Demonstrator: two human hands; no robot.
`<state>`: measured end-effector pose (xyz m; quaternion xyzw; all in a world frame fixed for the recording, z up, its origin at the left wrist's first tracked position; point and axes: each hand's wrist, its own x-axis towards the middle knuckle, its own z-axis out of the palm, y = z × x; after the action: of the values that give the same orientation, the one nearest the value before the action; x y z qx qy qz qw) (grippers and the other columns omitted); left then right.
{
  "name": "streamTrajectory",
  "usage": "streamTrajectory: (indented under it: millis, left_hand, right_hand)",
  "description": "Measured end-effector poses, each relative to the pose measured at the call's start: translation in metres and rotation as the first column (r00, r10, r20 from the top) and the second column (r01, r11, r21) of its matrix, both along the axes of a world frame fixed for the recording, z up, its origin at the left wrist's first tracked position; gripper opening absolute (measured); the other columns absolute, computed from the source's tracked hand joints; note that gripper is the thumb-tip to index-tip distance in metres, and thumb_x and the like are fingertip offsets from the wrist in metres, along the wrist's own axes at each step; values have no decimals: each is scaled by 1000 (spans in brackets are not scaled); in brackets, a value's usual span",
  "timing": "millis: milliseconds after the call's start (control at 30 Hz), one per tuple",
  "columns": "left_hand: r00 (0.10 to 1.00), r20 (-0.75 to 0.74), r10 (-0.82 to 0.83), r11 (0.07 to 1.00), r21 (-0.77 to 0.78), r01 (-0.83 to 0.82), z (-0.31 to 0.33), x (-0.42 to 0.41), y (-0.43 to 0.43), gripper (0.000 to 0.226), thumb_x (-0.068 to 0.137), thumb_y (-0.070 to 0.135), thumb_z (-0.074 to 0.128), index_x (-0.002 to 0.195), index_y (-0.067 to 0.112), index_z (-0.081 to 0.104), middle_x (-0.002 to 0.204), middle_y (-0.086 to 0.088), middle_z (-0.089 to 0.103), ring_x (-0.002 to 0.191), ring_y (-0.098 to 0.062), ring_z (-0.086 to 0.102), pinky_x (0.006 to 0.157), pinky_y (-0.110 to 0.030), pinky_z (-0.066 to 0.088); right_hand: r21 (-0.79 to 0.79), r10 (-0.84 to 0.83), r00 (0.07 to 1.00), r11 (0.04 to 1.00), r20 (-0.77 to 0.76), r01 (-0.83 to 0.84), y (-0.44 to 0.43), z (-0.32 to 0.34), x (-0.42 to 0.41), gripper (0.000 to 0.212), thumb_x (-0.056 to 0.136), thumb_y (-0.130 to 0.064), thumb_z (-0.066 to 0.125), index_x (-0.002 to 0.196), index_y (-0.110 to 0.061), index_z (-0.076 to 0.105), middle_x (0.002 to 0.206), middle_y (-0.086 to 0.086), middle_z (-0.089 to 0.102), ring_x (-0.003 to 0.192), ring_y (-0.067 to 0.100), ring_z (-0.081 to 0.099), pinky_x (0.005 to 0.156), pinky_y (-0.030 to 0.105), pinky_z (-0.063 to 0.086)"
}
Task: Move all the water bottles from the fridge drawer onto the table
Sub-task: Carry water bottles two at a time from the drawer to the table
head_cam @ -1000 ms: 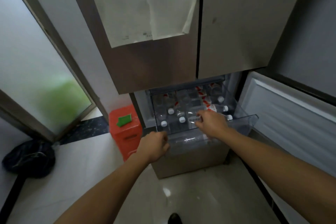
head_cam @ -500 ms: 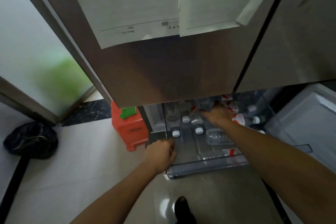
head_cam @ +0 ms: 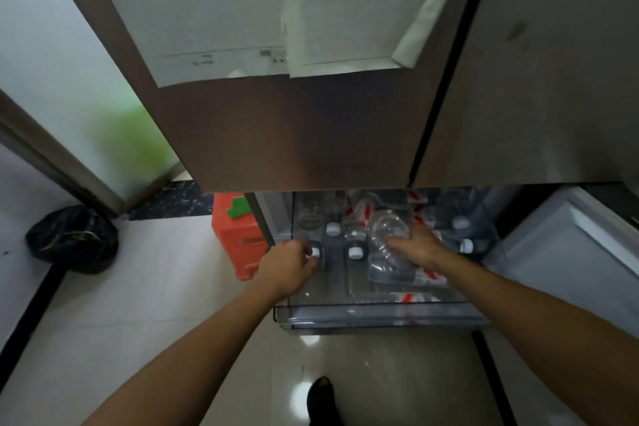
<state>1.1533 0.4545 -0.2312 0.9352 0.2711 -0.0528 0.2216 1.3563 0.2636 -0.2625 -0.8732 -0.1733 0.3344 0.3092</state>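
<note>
A clear plastic fridge drawer (head_cam: 380, 316) stands pulled out below the steel fridge doors. Several clear water bottles with white caps and red-white labels fill it, some upright, some lying down. My right hand (head_cam: 416, 247) reaches into the drawer's middle and grips one clear bottle (head_cam: 387, 228), whose body tilts up and back from my fingers. My left hand (head_cam: 288, 266) is at the drawer's left side, fingers curled around the white-capped neck of an upright bottle (head_cam: 316, 252). The table is out of sight.
The fridge's upper doors (head_cam: 311, 135), with paper sheets stuck on, overhang the drawer's back. An open white lower door (head_cam: 570, 252) stands at the right. An orange stool (head_cam: 235, 235) sits left of the drawer, a dark bag (head_cam: 72, 239) farther left. My shoe (head_cam: 321, 398) is on the tiled floor.
My right hand drew back from deep in the drawer, now gripping a bottle. My left hand moved from the drawer's rim onto a bottle neck. The view moved closer to the fridge.
</note>
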Motion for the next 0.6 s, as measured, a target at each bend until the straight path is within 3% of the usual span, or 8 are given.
streamTrajectory:
  millis: [67, 167, 267, 367, 433, 500, 600]
  left_hand:
    - [993, 67, 99, 992, -90, -93, 5, 12, -14, 29, 91, 43, 52, 104, 18, 60, 96, -9, 70, 92, -27, 65, 81, -38, 53]
    - [957, 154, 247, 951, -225, -210, 13, 24, -36, 48, 90, 56, 47, 111, 13, 55, 97, -12, 69, 92, -30, 64, 83, -41, 51]
    - [880, 232, 414, 850, -445, -283, 18, 26, -54, 77, 75, 80, 35, 115, 16, 51, 106, -12, 66, 94, -29, 64, 85, -49, 53]
    - [773, 273, 573, 740, -577, -345, 29, 22, -54, 72, 73, 80, 43, 98, 14, 61, 92, -11, 71, 82, -28, 68, 79, -46, 56]
    - [737, 281, 615, 714, -594, -370, 48, 15, -50, 49, 88, 55, 52, 80, 8, 62, 76, -13, 69, 62, -24, 64, 61, -34, 52]
    - [754, 319, 574, 764, -540, -353, 61, 6, -42, 37, 93, 34, 53, 77, 2, 59, 68, -13, 63, 51, -19, 56, 49, -31, 44]
    - [803, 427, 416, 906, -274, -323, 77, -6, -39, 34, 90, 37, 53, 84, 4, 61, 77, -11, 64, 67, -24, 62, 60, -42, 53]
  right_hand:
    - [23, 97, 995, 995, 3, -97, -26, 11, -2, 35, 73, -46, 67, 101, -24, 65, 95, 1, 72, 83, 18, 68, 83, 43, 56]
    - [-87, 330, 925, 944, 191, -319, -60, 31, -2, 66, 62, -59, 60, 122, -31, 53, 109, -3, 66, 96, 20, 63, 85, 40, 53]
    - [-181, 512, 776, 858, 368, -481, -77, 50, -9, 64, 70, -56, 59, 127, -31, 45, 111, 3, 64, 97, 25, 61, 81, 39, 52]
    - [-138, 592, 682, 789, 430, -598, -78, 68, -27, 66, 74, -55, 56, 132, -29, 40, 114, 1, 62, 91, 20, 60, 75, 33, 49]
    - [-93, 610, 666, 763, 429, -639, -74, 69, -36, 67, 79, -52, 60, 136, -29, 36, 120, 2, 60, 95, 21, 60, 78, 34, 50]
    - [-52, 617, 686, 757, 387, -652, -65, 66, -42, 71, 80, -48, 66, 140, -32, 31, 125, 0, 57, 100, 21, 60, 82, 37, 52]
    - [71, 594, 788, 790, 162, -609, -36, 50, -41, 72, 75, -31, 77, 136, -31, 40, 119, -6, 56, 102, 15, 58, 86, 34, 52]
